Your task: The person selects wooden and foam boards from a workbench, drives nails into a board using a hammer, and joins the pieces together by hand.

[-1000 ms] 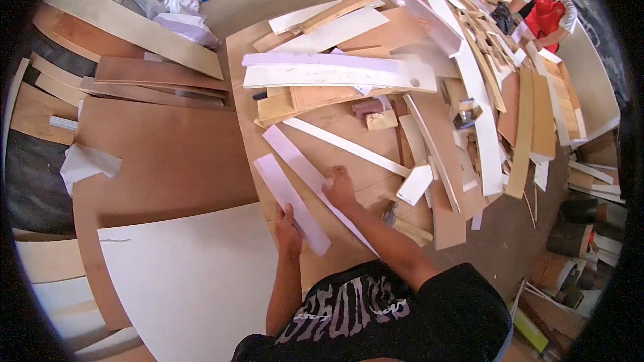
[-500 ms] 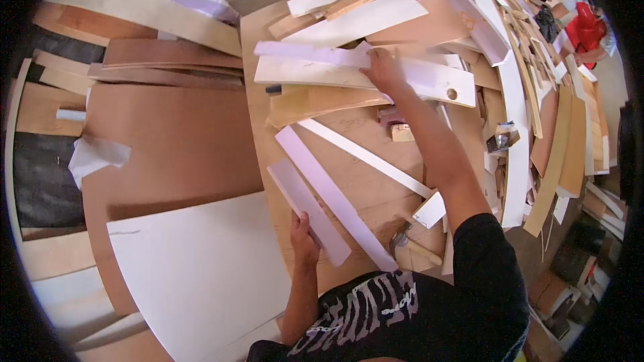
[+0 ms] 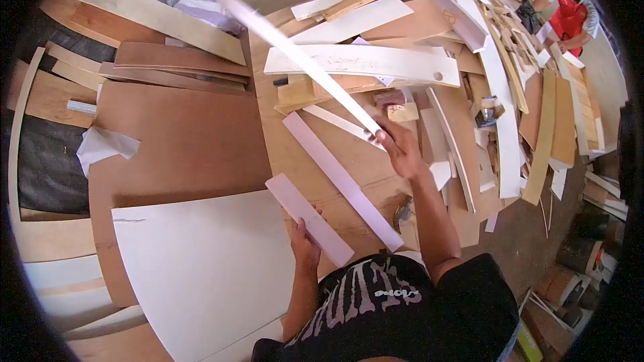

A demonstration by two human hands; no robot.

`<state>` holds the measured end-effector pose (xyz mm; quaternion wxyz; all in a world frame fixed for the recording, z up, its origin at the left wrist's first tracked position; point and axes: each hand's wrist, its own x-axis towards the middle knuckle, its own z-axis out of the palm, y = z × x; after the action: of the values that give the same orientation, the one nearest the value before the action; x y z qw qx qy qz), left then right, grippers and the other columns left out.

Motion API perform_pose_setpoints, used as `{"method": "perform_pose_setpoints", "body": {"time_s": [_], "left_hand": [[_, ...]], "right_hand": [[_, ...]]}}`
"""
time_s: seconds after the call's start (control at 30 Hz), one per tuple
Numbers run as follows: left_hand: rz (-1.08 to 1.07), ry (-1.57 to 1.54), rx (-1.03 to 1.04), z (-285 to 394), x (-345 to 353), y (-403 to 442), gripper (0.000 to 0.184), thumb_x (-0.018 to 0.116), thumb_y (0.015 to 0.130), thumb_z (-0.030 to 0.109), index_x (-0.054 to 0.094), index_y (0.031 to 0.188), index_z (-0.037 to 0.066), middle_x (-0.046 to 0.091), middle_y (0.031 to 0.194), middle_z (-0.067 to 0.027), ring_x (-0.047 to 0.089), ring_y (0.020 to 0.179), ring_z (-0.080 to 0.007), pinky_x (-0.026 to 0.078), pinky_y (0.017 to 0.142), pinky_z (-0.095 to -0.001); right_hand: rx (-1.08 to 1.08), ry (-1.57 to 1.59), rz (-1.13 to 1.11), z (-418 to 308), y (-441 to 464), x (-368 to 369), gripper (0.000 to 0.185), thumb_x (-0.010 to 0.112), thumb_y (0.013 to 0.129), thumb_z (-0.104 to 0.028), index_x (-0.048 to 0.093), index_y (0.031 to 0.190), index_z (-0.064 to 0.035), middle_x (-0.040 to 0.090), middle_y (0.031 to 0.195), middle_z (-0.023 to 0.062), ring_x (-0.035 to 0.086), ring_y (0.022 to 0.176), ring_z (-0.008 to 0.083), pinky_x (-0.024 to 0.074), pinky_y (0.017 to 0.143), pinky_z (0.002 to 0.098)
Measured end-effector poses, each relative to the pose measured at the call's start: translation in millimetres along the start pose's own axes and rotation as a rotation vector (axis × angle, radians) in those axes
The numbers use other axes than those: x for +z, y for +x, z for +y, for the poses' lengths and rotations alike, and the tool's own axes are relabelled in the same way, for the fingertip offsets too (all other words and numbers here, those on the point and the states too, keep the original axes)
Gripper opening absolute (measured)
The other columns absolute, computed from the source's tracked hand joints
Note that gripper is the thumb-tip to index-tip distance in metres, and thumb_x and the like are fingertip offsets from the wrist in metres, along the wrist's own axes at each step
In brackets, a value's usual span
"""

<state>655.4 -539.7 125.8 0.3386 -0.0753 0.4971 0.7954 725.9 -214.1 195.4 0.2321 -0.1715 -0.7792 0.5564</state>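
My left hand grips a short pale pink board at the table's near left edge. Raised over the table, my right hand is closed on one end of a long narrow white strip, which slants up to the far left, its far end blurred. Between the hands a longer pink board lies flat on the wooden table. Beneath the raised strip rests a wide white board with a round hole. A hammer, partly hidden by my right forearm, lies near the table's front.
Mixed boards are piled along the table's right side, with a small glass jar among them. A large white panel lies on a brown sheet at left. Another person is at the back right.
My right hand reached to the boards at the back, took the long strip lying on the white board and lifted it towards me. My left hand still holds the short pink board.
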Motion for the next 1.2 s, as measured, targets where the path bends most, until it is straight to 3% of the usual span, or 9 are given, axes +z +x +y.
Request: {"method": "perform_pose_setpoints", "body": {"time_s": [0.1, 0.33, 0.37, 0.63, 0.77, 0.83, 1.03, 1.13, 1.2], "left_hand": [[-0.057, 0.119, 0.012, 11, 1, -13, 0.049, 0.040, 0.109, 0.023, 0.031, 0.154, 0.006, 0.057, 0.137, -0.0191, 0.060, 0.122, -0.0333, 0.053, 0.100, -0.0470], [-0.228, 0.095, 0.009, 22, -21, -56, 0.044, 0.042, 0.109, 0.021, 0.036, 0.150, 0.006, 0.057, 0.137, -0.0188, 0.060, 0.125, -0.0329, 0.054, 0.100, -0.0456], [-0.243, 0.108, 0.038, 22, -25, -62, 0.046, 0.042, 0.109, 0.024, 0.035, 0.151, 0.005, 0.058, 0.135, -0.0192, 0.061, 0.123, -0.0329, 0.054, 0.099, -0.0458], [-0.243, 0.047, -0.171, -1, -88, -65, 0.055, 0.045, 0.109, 0.039, 0.043, 0.147, 0.000, 0.064, 0.132, -0.0197, 0.067, 0.112, -0.0307, 0.055, 0.098, -0.0435], [-0.070, 0.431, -0.023, -11, -99, -54, 0.056, 0.052, 0.107, 0.042, 0.055, 0.139, -0.003, 0.068, 0.124, -0.0156, 0.067, 0.104, -0.0225, 0.055, 0.089, -0.0360], [-0.056, 0.539, 0.028, -18, -103, -46, 0.055, 0.055, 0.106, 0.041, 0.057, 0.139, -0.003, 0.070, 0.117, -0.0131, 0.066, 0.099, -0.0187, 0.055, 0.084, -0.0330], [0.020, 0.850, -0.029, -87, -158, 24, 0.047, 0.057, 0.104, 0.038, 0.066, 0.129, -0.001, 0.070, 0.122, -0.0229, 0.068, 0.107, -0.0326, 0.053, 0.089, -0.0425], [0.101, 0.956, 0.520, -106, -188, 25, 0.042, 0.060, 0.101, 0.036, 0.071, 0.116, 0.000, 0.068, 0.117, -0.0283, 0.066, 0.105, -0.0421, 0.052, 0.091, -0.0492], [0.109, 1.153, 0.519, -93, -196, 0, 0.038, 0.063, 0.097, 0.033, 0.071, 0.112, -0.001, 0.069, 0.110, -0.0271, 0.064, 0.104, -0.0444, 0.051, 0.091, -0.0524]], "right_hand": [[0.129, 0.353, 0.044, -37, -45, 33, 0.057, 0.046, 0.108, -0.048, 0.055, 0.129, 0.0036, 0.066, 0.104, 0.0149, 0.066, 0.088, 0.0214, 0.0541, 0.079, 0.0371], [0.020, 0.583, 0.152, -105, -99, 84, 0.065, 0.035, 0.108, -0.057, 0.051, 0.128, 0.0021, 0.062, 0.093, 0.0123, 0.064, 0.074, 0.0206, 0.0540, 0.066, 0.0367], [-0.001, 0.578, 0.161, -117, -107, 86, 0.070, 0.035, 0.106, -0.063, 0.057, 0.111, 0.0027, 0.065, 0.093, 0.0122, 0.066, 0.075, 0.0205, 0.0549, 0.068, 0.0364], [-0.116, 0.470, 0.341, -156, -170, 115, 0.081, 0.035, 0.101, -0.072, 0.061, 0.107, 0.0051, 0.067, 0.085, 0.0152, 0.068, 0.073, 0.0237, 0.0560, 0.068, 0.0386], [-0.116, 0.412, 0.287, -156, -191, 135, 0.083, 0.037, 0.100, -0.073, 0.060, 0.110, 0.0066, 0.068, 0.089, 0.0170, 0.069, 0.076, 0.0249, 0.0561, 0.068, 0.0389], [-0.120, 0.523, 0.266, -145, -197, 149, 0.069, 0.045, 0.103, -0.062, 0.051, 0.124, 0.0039, 0.066, 0.097, 0.0177, 0.071, 0.084, 0.0298, 0.0587, 0.075, 0.0419], [-0.183, 0.393, 0.358, -134, -198, 177, 0.042, 0.067, 0.099, -0.028, 0.054, 0.117, 0.0072, 0.071, 0.093, 0.0196, 0.074, 0.080, 0.0300, 0.0624, 0.074, 0.0425], [-0.204, 0.339, 0.470, -127, -196, 186, 0.028, 0.075, 0.092, -0.012, 0.062, 0.103, 0.0099, 0.072, 0.086, 0.0162, 0.074, 0.077, 0.0265, 0.0624, 0.071, 0.0383], [-0.231, 0.270, 0.522, -120, -190, 194, 0.022, 0.078, 0.088, -0.005, 0.065, 0.098, 0.0088, 0.073, 0.083, 0.0145, 0.074, 0.077, 0.0254, 0.0618, 0.071, 0.0369]]}}
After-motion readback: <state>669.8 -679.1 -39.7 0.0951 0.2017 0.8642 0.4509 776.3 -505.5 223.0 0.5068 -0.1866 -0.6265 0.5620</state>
